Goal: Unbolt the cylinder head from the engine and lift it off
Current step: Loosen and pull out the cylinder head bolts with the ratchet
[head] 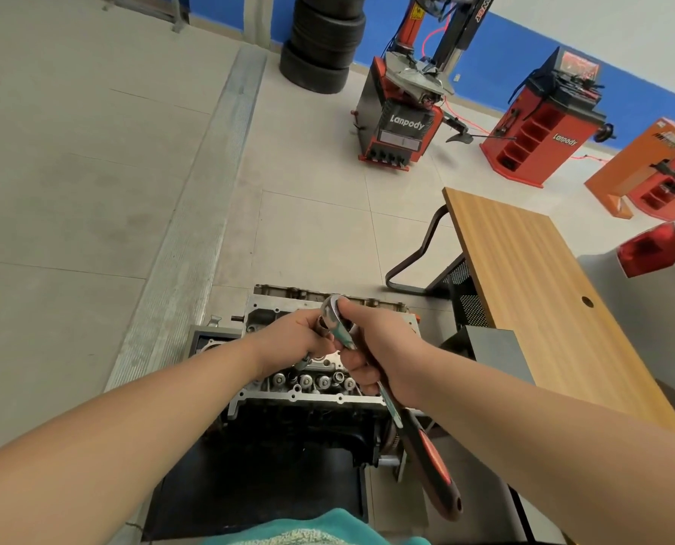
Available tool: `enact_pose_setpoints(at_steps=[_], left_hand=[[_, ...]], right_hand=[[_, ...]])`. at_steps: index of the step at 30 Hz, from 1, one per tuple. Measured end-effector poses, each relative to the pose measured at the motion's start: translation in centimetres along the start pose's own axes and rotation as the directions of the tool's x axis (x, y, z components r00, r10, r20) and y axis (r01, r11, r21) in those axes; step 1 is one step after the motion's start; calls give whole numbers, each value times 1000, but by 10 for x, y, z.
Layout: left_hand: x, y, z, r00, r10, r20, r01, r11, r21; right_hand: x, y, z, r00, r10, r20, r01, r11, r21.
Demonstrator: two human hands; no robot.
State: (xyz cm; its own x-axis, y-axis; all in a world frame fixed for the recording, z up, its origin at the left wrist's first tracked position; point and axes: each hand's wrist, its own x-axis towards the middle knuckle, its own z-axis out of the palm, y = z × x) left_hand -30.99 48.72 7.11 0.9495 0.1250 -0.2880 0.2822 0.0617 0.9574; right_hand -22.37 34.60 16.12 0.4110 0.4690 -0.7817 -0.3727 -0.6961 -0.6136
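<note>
The aluminium cylinder head sits on the engine on the floor below me, its valve gear exposed. My right hand grips the shaft of a chrome ratchet wrench just behind its head, thumb on the head; the red and black handle hangs down toward me. My left hand pinches the socket and extension under the ratchet head. Both hands hover above the middle of the cylinder head and hide part of it.
A wooden-topped desk with a black metal frame stands right of the engine, a grey box beside it. Farther off stand a tyre changer, a red wheel balancer and stacked tyres. A metal floor channel runs along the left.
</note>
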Motion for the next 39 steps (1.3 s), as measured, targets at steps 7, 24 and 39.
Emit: enact_pose_setpoints(at_steps=[7, 24, 39], left_hand=[[-1, -3, -1, 1000, -5, -14, 5, 1000, -7], [1, 3, 2, 1000, 10, -2, -10, 998, 59], [2, -3, 0, 999, 38, -2, -38, 997, 63]], right_hand=[[3, -13, -8, 994, -112, -3, 105, 942, -319], [14, -21, -31, 940, -301, 160, 336, 739, -584], [2, 3, -4, 968, -253, -6, 237, 917, -322]])
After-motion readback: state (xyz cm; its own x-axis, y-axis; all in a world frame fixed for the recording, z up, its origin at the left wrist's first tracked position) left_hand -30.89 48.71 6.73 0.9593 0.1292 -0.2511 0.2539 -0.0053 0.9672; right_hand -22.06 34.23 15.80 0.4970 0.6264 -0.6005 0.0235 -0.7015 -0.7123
